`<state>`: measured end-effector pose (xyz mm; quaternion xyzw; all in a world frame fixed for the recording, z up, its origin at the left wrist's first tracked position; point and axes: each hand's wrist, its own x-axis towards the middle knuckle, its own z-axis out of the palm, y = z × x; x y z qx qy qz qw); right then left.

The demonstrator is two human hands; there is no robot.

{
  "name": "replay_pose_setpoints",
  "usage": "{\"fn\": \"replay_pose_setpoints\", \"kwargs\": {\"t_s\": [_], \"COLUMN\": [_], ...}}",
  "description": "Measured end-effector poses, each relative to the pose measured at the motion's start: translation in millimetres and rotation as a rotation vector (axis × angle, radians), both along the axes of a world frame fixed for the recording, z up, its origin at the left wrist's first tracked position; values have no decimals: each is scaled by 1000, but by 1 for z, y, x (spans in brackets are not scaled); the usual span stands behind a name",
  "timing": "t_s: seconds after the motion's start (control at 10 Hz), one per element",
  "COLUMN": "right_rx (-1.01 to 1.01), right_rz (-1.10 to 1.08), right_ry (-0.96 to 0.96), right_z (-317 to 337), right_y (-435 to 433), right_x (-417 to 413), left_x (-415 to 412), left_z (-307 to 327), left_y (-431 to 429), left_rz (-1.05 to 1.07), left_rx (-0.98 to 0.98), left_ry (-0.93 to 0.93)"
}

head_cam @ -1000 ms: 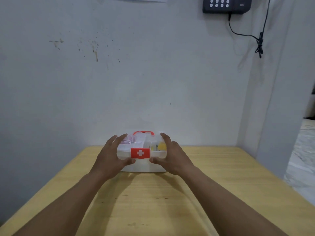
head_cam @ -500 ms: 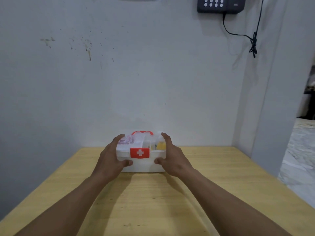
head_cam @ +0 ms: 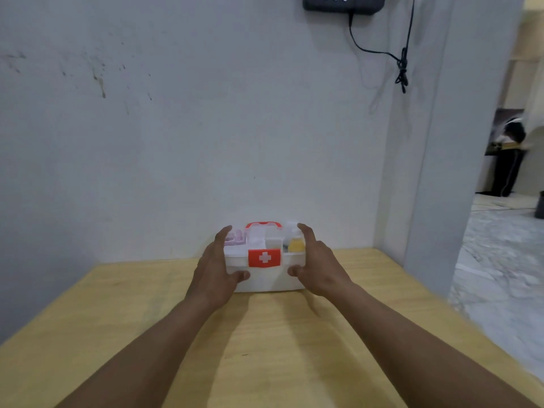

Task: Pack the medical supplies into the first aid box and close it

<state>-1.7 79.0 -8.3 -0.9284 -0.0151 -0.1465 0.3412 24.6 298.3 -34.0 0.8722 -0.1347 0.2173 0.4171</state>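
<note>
While the first aid box (head_cam: 266, 278) sits at the far edge of the table (head_cam: 117, 304), long axis left-right, latch (head_cam: 264, 257) on its near side, left hand (head_cam: 216, 269) and right hand (head_cam: 318, 269) flank its ends, fingers (head_cam: 222, 234) straight, thumbs apparently touching it.

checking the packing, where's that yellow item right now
Head view: the yellow item sits inside the box at its right end, close beside the raised fingers of the right hand, right of the red handle.

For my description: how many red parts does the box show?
2: the red handle atop the first aid box, and the red latch at its front middle. The left hand and right hand cover its ends; more may be hidden.
</note>
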Motion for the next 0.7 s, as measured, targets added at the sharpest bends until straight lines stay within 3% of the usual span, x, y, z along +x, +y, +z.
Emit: {"fn": "replay_pose_setpoints", "kwargs": {"t_s": [0.7], "right_rx": [-179], "right_rz": [-168], "right_ry": [41], "right_z": [5], "right_y": [-21], "right_x": [10], "left_x": [10], "left_z": [11], "left_y": [-43], "left_rz": [129], "left_rx": [69], "left_ry": [87]}}
